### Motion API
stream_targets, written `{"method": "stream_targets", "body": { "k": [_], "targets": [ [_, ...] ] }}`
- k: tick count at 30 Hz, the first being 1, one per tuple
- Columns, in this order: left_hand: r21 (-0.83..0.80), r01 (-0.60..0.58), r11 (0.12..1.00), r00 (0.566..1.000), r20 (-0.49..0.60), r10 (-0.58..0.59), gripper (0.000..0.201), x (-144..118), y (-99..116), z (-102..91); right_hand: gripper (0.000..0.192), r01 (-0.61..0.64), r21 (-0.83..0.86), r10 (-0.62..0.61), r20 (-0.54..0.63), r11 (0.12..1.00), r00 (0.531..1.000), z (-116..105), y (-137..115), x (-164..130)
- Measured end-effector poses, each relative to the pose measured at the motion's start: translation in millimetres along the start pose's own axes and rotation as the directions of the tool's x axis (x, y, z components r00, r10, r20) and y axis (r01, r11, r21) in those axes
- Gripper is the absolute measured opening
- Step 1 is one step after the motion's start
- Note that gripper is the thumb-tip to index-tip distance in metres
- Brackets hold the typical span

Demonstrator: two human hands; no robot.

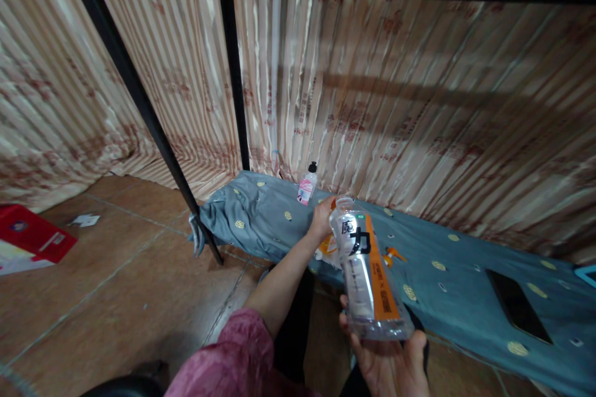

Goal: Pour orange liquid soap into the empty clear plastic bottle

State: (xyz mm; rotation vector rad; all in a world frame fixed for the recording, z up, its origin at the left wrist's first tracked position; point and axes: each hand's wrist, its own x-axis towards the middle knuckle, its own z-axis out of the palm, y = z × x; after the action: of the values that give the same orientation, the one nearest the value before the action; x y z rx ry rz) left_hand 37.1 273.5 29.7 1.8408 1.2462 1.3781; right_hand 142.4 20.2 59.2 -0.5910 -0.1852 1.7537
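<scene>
Head view: clear bottle (367, 273) tilted, neck up and away over the bed (465, 273), base cupped in right hand (388, 363); left hand (322, 218) closed at its neck.

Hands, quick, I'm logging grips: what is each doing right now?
Left hand: on an orange packet; grip cannot be told.
Right hand: closed around the clear bottle.

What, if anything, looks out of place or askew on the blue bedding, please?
The small pink-labelled bottle leans tilted against the curtain. A dark phone lies loose on the blue bedding, and an orange cap lies apart from any bottle.
</scene>
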Motion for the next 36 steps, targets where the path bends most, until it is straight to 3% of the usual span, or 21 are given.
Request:
{"method": "stream_targets", "body": {
  "k": [36],
  "targets": [
    [0.003, -0.015, 1.0, 1.0, 0.007, 0.015, 0.025, -0.2, 0.0, -0.6, 0.059, -0.014, -0.001, 0.014, -0.003, 1.0, 1.0, -0.5, -1.3, -0.7]
  ]
}}
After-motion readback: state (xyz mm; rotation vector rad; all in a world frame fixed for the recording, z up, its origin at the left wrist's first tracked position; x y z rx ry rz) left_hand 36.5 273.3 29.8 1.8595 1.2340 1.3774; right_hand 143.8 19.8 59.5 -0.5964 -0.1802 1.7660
